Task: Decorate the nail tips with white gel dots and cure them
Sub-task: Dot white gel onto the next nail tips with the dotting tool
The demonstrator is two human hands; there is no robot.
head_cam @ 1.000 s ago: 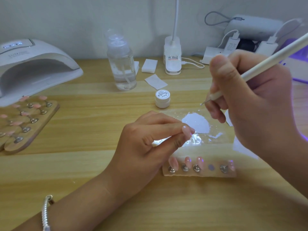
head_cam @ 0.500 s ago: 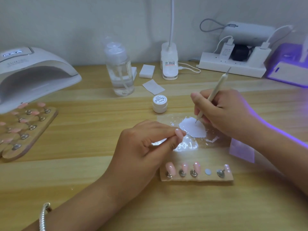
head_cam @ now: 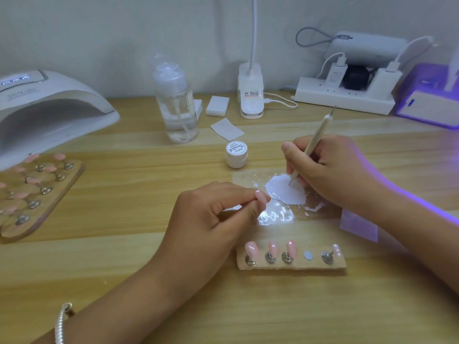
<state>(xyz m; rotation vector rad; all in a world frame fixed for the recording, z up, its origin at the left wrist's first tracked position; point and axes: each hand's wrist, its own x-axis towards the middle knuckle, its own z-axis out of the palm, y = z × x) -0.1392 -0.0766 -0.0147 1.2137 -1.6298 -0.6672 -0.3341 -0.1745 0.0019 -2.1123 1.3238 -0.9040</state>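
My right hand [head_cam: 330, 170] grips a white dotting pen [head_cam: 313, 142] like a pencil, its tip touching a blob of white gel [head_cam: 284, 189] on a clear sheet [head_cam: 310, 212]. My left hand [head_cam: 213, 219] pinches a pink nail tip [head_cam: 260, 196] between thumb and forefinger, just left of the gel. In front of it lies a small wooden holder [head_cam: 290, 265] with several pink nail tips [head_cam: 252, 249] on metal stands and one bare round pad. A small white gel jar [head_cam: 236, 153] stands behind the sheet.
A white curing lamp [head_cam: 44, 108] sits at far left, with a second wooden board [head_cam: 37, 194] of pink tips before it. A clear pump bottle [head_cam: 176, 103], wipe pads [head_cam: 218, 105], a lamp base [head_cam: 250, 93], a power strip [head_cam: 345, 95] and a purple-lit device [head_cam: 432, 95] line the back.
My right hand came down from high near the camera to the sheet, bringing the pen tip onto the white gel. My left hand kept pinching the nail tip in place.
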